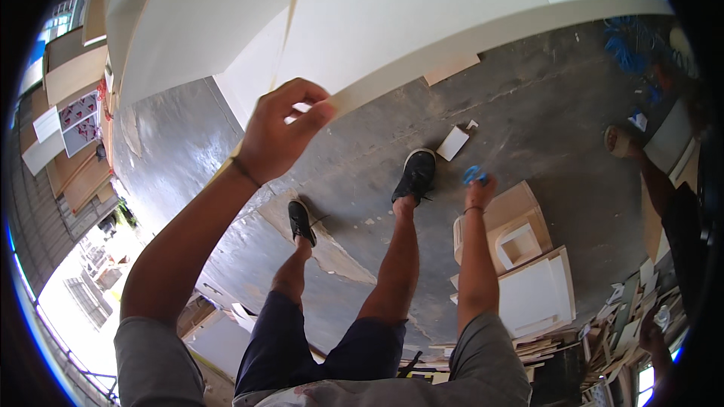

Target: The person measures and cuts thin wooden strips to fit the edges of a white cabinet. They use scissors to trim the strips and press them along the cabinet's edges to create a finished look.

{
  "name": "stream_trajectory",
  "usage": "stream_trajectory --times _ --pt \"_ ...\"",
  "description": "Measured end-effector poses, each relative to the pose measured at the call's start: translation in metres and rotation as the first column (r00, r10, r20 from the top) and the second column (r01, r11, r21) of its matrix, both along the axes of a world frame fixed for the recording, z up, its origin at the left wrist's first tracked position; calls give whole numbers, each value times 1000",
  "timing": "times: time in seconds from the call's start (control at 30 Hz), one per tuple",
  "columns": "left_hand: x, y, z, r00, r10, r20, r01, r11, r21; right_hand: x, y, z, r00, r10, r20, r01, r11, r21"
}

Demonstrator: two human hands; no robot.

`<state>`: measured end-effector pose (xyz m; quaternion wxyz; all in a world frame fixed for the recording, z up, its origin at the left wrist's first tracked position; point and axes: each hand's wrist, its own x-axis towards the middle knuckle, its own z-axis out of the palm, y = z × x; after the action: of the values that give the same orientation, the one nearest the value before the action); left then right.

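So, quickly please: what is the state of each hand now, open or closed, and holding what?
Left hand: closed, fingers pinching the edge of the large white panel.
Right hand: closed around a small blue object; what kind cannot be told.

Single head-worn fisheye view, looking steeply down, close over own arms; concrete floor (528, 105) farther below

The white board (422, 15) under my left hand (275, 136) looks like smooth, matt laminate with a pale raw wood edge, and the small blue thing (474, 174) in my right hand (478, 190) seems soft, though I cannot tell its material. The concrete floor (543, 128) is grey, worn and faintly shiny, patchy near my black cloth shoes (415, 173).
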<state>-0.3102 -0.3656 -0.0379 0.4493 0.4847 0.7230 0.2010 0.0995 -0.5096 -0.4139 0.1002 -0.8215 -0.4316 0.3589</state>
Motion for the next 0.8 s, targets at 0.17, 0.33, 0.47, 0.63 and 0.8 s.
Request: stream_trajectory --times 0.17,0.33,0.47,0.63,0.8 --pt "-2 3 -2 995 -10 -98 20 994 103 -79 -57 133 619 -367 -695 123 919 -376" --pt "-12 -2 19 990 -5 -141 32 982 188 -166 -101 280 452 -320 -832 -41 925 -378" --pt "-2 -45 9 998 8 -61 31 793 609 -179 -116 332 787 413 -459 -359 911 203" --pt "-4 -237 72 939 30 344 -143 941 308 -249 -130 493 761 328 -560 -406 914 -16" --pt "-64 -405 94 757 198 623 -210 976 -56 -343 -232 515 494 626 -603 -618 741 263"
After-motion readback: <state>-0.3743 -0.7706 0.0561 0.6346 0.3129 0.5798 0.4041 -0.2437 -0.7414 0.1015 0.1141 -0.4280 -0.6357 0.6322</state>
